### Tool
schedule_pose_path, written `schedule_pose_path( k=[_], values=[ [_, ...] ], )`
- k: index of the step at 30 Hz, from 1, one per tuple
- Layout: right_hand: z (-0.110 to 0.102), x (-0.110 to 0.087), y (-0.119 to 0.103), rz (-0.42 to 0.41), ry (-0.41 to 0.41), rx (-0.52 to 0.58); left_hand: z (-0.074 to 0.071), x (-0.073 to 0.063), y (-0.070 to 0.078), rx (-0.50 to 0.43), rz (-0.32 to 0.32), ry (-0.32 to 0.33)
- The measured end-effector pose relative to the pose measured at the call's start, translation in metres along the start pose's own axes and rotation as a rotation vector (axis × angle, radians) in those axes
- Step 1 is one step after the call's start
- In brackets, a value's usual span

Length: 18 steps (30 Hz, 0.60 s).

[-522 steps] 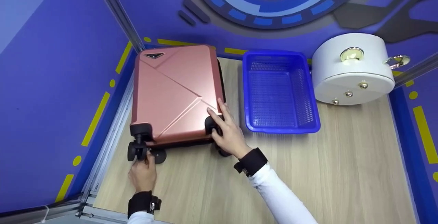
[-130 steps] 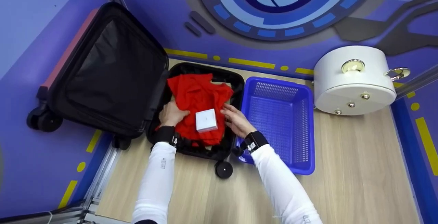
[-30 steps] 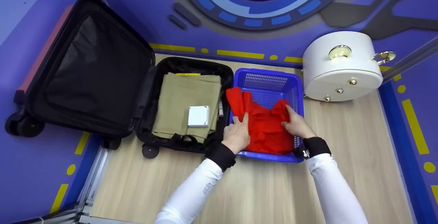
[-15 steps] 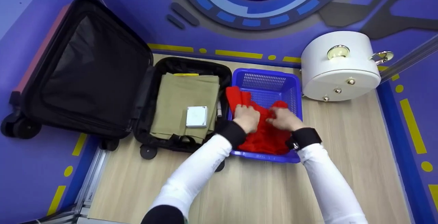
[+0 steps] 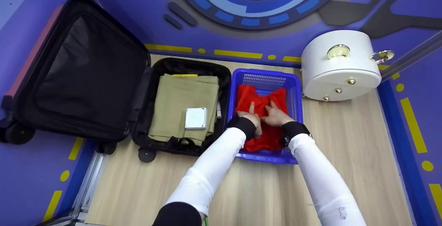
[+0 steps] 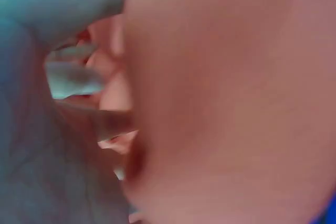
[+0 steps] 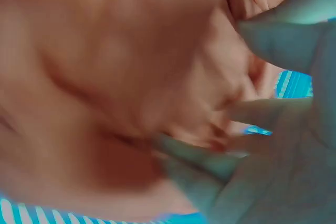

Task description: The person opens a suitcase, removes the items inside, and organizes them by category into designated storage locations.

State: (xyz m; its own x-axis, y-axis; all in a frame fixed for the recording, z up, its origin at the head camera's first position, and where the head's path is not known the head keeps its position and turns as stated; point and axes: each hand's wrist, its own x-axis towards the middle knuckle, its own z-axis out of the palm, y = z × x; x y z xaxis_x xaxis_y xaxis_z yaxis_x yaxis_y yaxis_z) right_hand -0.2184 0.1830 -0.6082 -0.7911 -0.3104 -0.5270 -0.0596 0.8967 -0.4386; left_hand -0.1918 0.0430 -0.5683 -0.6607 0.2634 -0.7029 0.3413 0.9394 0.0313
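Both hands are down inside the blue plastic basket (image 5: 266,157), on a crumpled red cloth (image 5: 248,96). My left hand (image 5: 253,119) presses the cloth near the middle, its index finger reaching forward. Beside it, my right hand (image 5: 277,116) pushes on the cloth with spread fingers. Pale cloth folds (image 6: 226,103) fill much of the left wrist view, hiding part of the left hand (image 6: 52,129). In the right wrist view, the fingers of the right hand (image 7: 273,145) rest against the bunched cloth (image 7: 105,103).
Left of the basket lies an open suitcase, its black-lined lid (image 5: 86,74) leaning back. Inside are folded khaki cloth (image 5: 176,98), a small white box (image 5: 195,118) on top and a white tube-like item (image 5: 218,110). A round white case (image 5: 340,57) stands at the back right.
The red cloth went from the suitcase into the basket. Over the last second its left end came off the basket's rim to inside, and both hands moved closer together.
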Motion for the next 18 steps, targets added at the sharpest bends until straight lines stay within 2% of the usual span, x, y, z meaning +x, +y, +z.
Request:
schedule_pose_path(
  k=[2, 4, 6, 9, 12, 15, 18],
  values=[
    [-0.002, -0.001, 0.003, -0.020, 0.052, 0.049, -0.001, 0.002, -0.007, -0.075, 0.037, 0.018],
    [-0.005, -0.006, 0.004, -0.053, 0.096, 0.069, -0.003, -0.001, -0.014, -0.130, 0.082, 0.067],
    [-0.008, -0.017, 0.004, -0.087, 0.133, 0.062, -0.005, -0.007, -0.019, -0.131, 0.139, 0.122],
    [-0.011, -0.036, 0.004, -0.146, 0.162, 0.026, -0.006, -0.021, -0.024, -0.072, 0.183, 0.182],
    [-0.008, -0.053, 0.006, -0.178, 0.109, -0.015, -0.001, -0.032, -0.027, -0.006, 0.190, 0.171],
    [0.001, -0.061, 0.006, -0.179, 0.015, -0.049, 0.007, -0.037, -0.023, 0.061, 0.140, 0.143],
    [0.011, -0.060, 0.005, -0.161, -0.058, -0.090, 0.014, -0.035, -0.014, 0.132, 0.088, 0.137]
  ],
)
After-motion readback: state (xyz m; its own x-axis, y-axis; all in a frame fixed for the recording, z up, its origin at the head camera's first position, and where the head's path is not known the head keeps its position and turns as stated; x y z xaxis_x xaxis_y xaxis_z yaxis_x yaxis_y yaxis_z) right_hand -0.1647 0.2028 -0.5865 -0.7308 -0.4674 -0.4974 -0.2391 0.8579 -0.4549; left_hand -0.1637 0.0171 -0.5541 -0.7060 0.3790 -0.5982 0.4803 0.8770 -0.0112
